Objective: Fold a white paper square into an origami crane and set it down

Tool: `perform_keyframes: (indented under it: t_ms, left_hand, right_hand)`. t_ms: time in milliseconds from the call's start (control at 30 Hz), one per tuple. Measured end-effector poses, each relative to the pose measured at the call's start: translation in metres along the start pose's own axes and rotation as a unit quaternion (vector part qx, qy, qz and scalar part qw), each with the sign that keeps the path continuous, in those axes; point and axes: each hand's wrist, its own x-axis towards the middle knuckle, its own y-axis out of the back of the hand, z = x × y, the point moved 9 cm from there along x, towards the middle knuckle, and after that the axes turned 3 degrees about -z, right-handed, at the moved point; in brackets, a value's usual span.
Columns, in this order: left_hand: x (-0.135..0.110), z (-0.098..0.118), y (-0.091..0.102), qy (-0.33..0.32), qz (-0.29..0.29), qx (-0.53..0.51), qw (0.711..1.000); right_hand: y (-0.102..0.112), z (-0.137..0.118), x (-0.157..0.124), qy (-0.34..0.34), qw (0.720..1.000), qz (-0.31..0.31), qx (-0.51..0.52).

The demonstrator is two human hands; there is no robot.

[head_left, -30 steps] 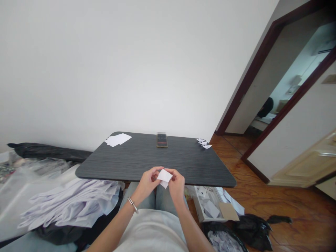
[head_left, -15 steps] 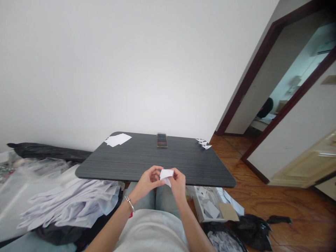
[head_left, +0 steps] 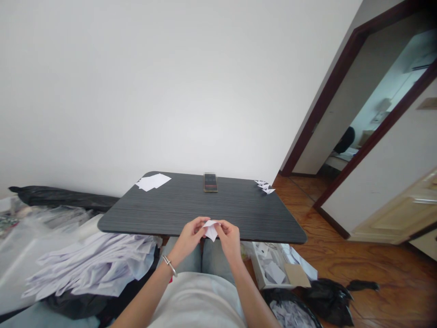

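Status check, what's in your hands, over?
Left hand, right hand: pinching small folded white paper. Dark table edge just ahead.

The paper (head_left: 210,230) is white; the bench (head_left: 177,205) is dark grey with thin lines; the floor (head_left: 372,269) is orange-brown with swirly wood lines; the door frame (head_left: 336,98) is dark red-brown; the bag (head_left: 327,303) is black.

Fingers (head_left: 228,234) hide most of the paper (head_left: 210,230), its folds unclear; the folded pieces (head_left: 264,187) on the desk (head_left: 184,205) are too small to tell.
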Motion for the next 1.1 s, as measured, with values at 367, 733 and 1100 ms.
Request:
perform_keyframes:
  t_ms: [367,733,1100]
  left_hand:
    - [-0.002,0.009,0.011,-0.018,0.049,0.081,0.995]
    - [0.0,0.007,0.016,-0.013,0.067,0.067,0.995]
    - [-0.002,0.002,0.012,0.008,0.075,0.034,0.997]
  right_hand:
    - [-0.012,-0.004,-0.003,-0.007,0.998,-0.041,0.045]
    - [-0.018,-0.002,-0.006,0.0,0.996,-0.049,0.071]
    - [-0.013,0.001,-0.005,-0.017,0.996,-0.013,0.088]
